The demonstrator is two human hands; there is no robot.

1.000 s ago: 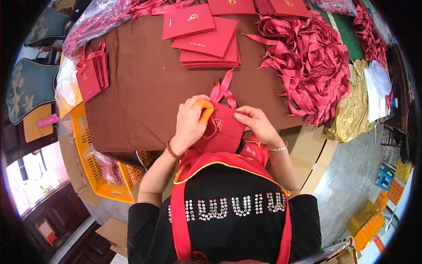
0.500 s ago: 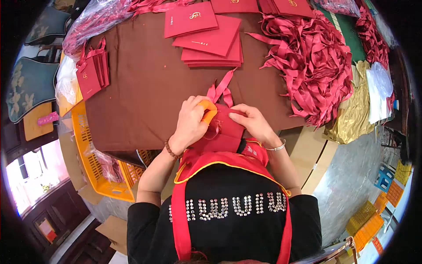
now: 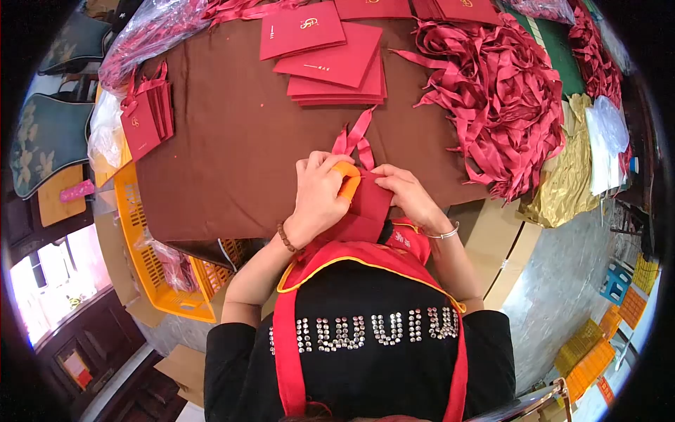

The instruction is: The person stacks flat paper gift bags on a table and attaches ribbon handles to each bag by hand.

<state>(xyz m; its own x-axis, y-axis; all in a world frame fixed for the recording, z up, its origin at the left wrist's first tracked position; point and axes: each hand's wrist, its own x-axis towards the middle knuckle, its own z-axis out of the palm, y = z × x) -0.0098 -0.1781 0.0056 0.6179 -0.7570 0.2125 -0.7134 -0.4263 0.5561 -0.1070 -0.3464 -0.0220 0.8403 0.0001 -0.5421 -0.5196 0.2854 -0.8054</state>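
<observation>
My left hand (image 3: 320, 190) is closed around a tool with a curved orange handle (image 3: 349, 184); its working end is hidden. It sits over the upper left part of a small red gift bag (image 3: 373, 200) close to my apron. With fingers and thumb, my right hand (image 3: 408, 193) pinches the bag's upper right edge. From the bag's top a red ribbon (image 3: 361, 130) sticks out toward the table, its loose ends apart. The bag's lower part lies against the red apron (image 3: 351, 251).
Flat red bags (image 3: 337, 63) are stacked ahead on the brown cloth (image 3: 225, 133). A heap of red ribbons (image 3: 492, 105) lies at right. Finished-looking bags with ribbon handles (image 3: 148, 116) stand at left, above an orange crate (image 3: 151, 274). A cardboard box (image 3: 496, 246) is at right.
My left hand has shifted right across the bag, taking the orange handle with it. The loose thread-like strand seen on the bag's face is now out of sight. My right hand keeps its pinch.
</observation>
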